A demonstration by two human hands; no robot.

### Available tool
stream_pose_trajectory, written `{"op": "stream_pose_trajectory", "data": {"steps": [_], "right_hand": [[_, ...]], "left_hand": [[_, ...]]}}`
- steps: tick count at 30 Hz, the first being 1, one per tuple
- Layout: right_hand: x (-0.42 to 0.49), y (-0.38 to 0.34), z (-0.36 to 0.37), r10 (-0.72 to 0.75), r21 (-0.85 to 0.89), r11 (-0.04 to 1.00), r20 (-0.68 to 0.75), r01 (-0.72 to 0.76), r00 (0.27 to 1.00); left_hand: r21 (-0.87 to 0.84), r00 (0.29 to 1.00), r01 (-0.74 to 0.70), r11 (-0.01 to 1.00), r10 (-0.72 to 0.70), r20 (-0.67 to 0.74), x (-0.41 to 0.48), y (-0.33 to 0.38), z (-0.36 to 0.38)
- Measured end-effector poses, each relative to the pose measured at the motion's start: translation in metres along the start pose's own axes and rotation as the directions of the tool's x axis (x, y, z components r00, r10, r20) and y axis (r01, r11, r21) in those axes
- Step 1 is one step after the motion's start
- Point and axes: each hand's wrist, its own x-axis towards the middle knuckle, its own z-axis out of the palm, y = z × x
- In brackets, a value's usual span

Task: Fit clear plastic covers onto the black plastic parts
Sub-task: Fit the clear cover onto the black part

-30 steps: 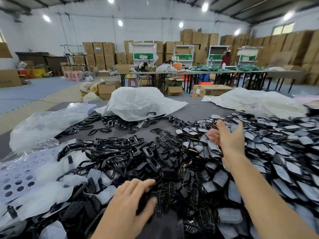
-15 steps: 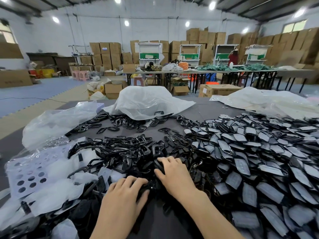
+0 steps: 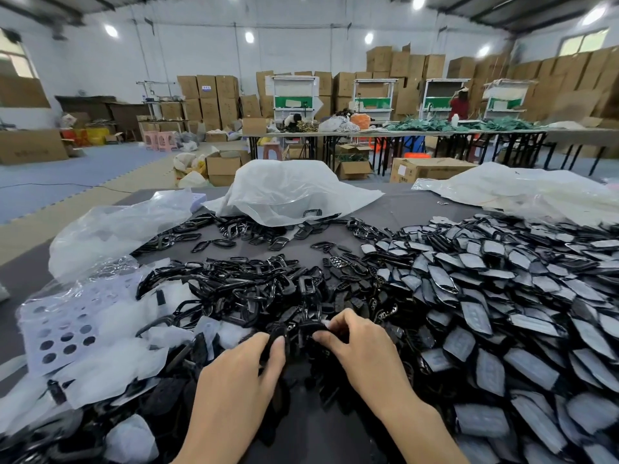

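Note:
A heap of glossy black plastic frames (image 3: pixel 241 293) covers the middle of the grey table. To the right spreads a large pile of black parts with clear covers (image 3: pixel 495 313) on them. My left hand (image 3: pixel 234 383) pinches a black plastic part (image 3: pixel 278 333) at the near edge of the heap. My right hand (image 3: pixel 361 349) grips another black part (image 3: pixel 310 328) just beside it, fingers curled over its top. The two parts nearly touch between my hands; whether either carries a clear cover is not visible.
Crumpled clear plastic bags (image 3: pixel 114 229) and a perforated sheet (image 3: pixel 63 326) lie at the left. A white bag (image 3: pixel 288 192) sits at the table's far side, another (image 3: pixel 522 189) at the far right. Cardboard boxes and work tables stand beyond, with a person in red (image 3: pixel 459 107).
My right hand came back from the covered pile on the right to the near heap and picked up a black part. My left hand lifted its part slightly toward it.

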Motion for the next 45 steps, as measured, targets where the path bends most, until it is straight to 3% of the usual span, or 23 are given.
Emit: {"op": "stream_pose_trajectory", "data": {"steps": [6,11,14,17,20,22,28,34,38,45], "right_hand": [[-0.003,0.003,0.000,-0.003,0.058,0.998,-0.016,0.004,1.000],[-0.005,0.001,-0.009,0.073,0.423,0.906,-0.092,-0.027,0.993],[-0.003,-0.004,-0.016,0.167,0.716,0.692,-0.042,-0.086,0.985],[0.002,-0.007,-0.019,0.242,0.931,0.343,0.042,-0.126,0.969],[0.003,-0.008,-0.021,0.196,0.986,-0.022,0.164,-0.163,0.967],[0.002,-0.010,-0.022,0.146,0.978,-0.098,0.199,-0.186,0.969],[0.000,-0.015,-0.010,0.112,0.964,0.055,0.253,-0.260,0.961],[-0.004,-0.020,-0.002,0.101,0.948,0.153,0.265,-0.278,0.959],[-0.007,-0.022,-0.005,0.125,0.921,0.294,0.228,-0.256,0.965],[-0.010,-0.024,-0.002,0.119,0.917,0.311,0.221,-0.248,0.968]], "left_hand": [[-0.272,0.999,0.053,0.961,-0.051,0.013,0.003,-0.004,0.003],[-0.506,0.993,0.119,0.854,-0.110,0.048,0.003,0.001,-0.004],[-0.572,0.991,0.133,0.810,-0.097,0.092,0.003,0.005,-0.008],[-0.606,0.989,0.142,0.782,-0.083,0.125,0.003,0.010,-0.010],[-0.622,0.990,0.135,0.771,-0.078,0.119,0.003,0.012,-0.010],[-0.629,0.990,0.135,0.765,-0.079,0.116,0.003,0.013,-0.011],[-0.638,0.991,0.133,0.759,-0.079,0.113,0.002,0.014,-0.012],[-0.662,0.973,0.227,0.714,-0.191,0.128,0.003,0.011,-0.003],[-0.675,0.969,0.245,0.696,-0.194,0.152,0.005,0.010,-0.004],[-0.815,0.948,0.293,0.500,-0.264,0.179,0.011,0.015,-0.003]]}}
